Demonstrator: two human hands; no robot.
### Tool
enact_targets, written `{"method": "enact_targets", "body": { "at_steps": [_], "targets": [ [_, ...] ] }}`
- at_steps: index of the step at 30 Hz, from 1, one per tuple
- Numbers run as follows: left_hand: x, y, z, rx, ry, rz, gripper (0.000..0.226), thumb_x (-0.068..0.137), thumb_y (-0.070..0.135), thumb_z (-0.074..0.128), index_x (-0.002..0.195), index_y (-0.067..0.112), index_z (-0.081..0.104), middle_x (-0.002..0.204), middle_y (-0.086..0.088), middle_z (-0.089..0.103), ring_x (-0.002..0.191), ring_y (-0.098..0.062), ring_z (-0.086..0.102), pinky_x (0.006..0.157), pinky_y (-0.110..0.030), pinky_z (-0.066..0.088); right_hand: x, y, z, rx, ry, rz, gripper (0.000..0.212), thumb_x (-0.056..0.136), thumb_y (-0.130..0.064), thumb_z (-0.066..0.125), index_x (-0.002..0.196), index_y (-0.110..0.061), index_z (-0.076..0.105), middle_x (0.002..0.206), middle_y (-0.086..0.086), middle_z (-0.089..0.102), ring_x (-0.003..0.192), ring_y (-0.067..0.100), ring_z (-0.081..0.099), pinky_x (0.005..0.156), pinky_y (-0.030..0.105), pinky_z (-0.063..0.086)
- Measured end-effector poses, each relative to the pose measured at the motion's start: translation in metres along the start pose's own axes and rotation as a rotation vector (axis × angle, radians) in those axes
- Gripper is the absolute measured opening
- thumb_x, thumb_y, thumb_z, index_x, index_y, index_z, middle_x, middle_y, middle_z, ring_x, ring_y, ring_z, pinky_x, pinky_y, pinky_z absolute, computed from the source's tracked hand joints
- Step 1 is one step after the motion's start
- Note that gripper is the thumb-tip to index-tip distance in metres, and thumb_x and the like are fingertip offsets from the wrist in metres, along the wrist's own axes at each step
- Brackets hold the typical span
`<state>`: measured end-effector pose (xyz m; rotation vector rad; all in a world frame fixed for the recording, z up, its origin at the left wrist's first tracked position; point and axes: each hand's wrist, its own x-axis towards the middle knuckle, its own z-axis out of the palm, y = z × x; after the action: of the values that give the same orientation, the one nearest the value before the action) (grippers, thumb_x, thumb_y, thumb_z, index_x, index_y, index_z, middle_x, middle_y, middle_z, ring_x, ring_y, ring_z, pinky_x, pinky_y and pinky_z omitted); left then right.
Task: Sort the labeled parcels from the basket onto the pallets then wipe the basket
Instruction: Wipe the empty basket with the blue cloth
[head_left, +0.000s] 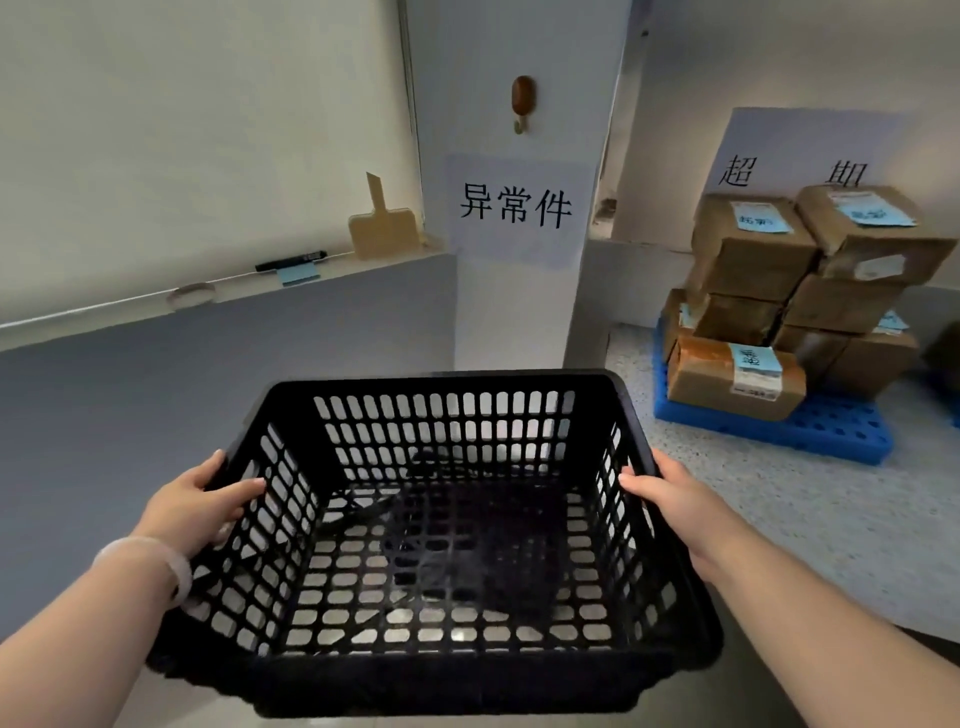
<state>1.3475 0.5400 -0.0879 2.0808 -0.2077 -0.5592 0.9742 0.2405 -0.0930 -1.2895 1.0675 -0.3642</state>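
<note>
A black slotted plastic basket (447, 382) fills the lower middle of the head view, held up in the air, with no parcels inside. My left hand (200, 501) grips its left rim, thumb inside the wall. My right hand (662, 488) grips the right rim the same way. Several brown cardboard parcels (753, 249) with blue labels are stacked on a blue pallet (810, 428) on the floor at the right. Something dark shows through the basket floor; I cannot tell what it is.
A paper sign (514, 208) hangs on the pillar straight ahead, under a wooden hook (522, 101). Another sign (789, 150) is on the wall behind the parcels. A ledge at the left carries a black marker (291, 260), blue notes and a wooden paddle (382, 223).
</note>
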Motion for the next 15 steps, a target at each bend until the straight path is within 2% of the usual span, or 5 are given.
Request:
{"method": "enact_targets", "body": {
  "at_steps": [2,5,9,12,15],
  "targets": [
    [0.017,0.002,-0.002,-0.032,-0.008,-0.022,0.077,0.083,0.023,0.077,0.148,0.031,0.038,0.099,-0.018,0.066,0.078,-0.03,0.063,0.071,-0.037,0.048,0.022,-0.008,0.01,-0.02,-0.02,0.009,0.095,0.065,-0.041,0.075,0.149,-0.036,0.031,0.138,-0.004,0.055,0.122,0.024,0.057,0.104,0.055,0.044],
    [0.044,0.009,-0.009,-0.042,0.0,-0.047,0.077,0.083,0.025,0.076,0.148,0.033,0.037,0.096,-0.016,0.066,0.07,-0.024,0.06,0.072,-0.037,0.049,0.053,-0.021,0.025,-0.031,-0.03,0.017,0.088,0.074,-0.033,0.072,0.151,-0.033,0.029,0.14,-0.002,0.052,0.123,0.025,0.056,0.105,0.055,0.043],
    [0.083,0.025,-0.008,-0.028,0.014,-0.049,0.076,0.083,0.027,0.077,0.148,0.034,0.038,0.113,-0.021,0.065,0.108,-0.035,0.063,0.094,-0.046,0.049,0.093,-0.032,0.043,-0.021,-0.028,0.042,0.077,0.088,-0.025,0.068,0.152,-0.033,0.027,0.143,-0.002,0.049,0.125,0.025,0.053,0.107,0.054,0.042],
    [0.113,0.027,0.001,-0.015,-0.01,-0.066,0.075,0.084,0.028,0.076,0.148,0.034,0.038,0.11,-0.016,0.067,0.1,-0.024,0.065,0.099,-0.048,0.048,0.119,-0.034,0.055,-0.045,0.013,0.067,0.076,0.09,-0.024,0.067,0.153,-0.032,0.026,0.145,-0.002,0.048,0.126,0.026,0.052,0.108,0.055,0.041],
    [0.147,0.029,0.014,-0.013,-0.049,-0.076,0.073,0.086,0.031,0.074,0.148,0.033,0.037,0.104,-0.012,0.067,0.097,-0.021,0.064,0.093,-0.045,0.051,0.144,-0.037,0.068,-0.048,0.041,0.101,0.074,0.092,-0.025,0.066,0.153,-0.032,0.025,0.146,-0.002,0.047,0.127,0.027,0.051,0.109,0.055,0.04]
  ]
}}
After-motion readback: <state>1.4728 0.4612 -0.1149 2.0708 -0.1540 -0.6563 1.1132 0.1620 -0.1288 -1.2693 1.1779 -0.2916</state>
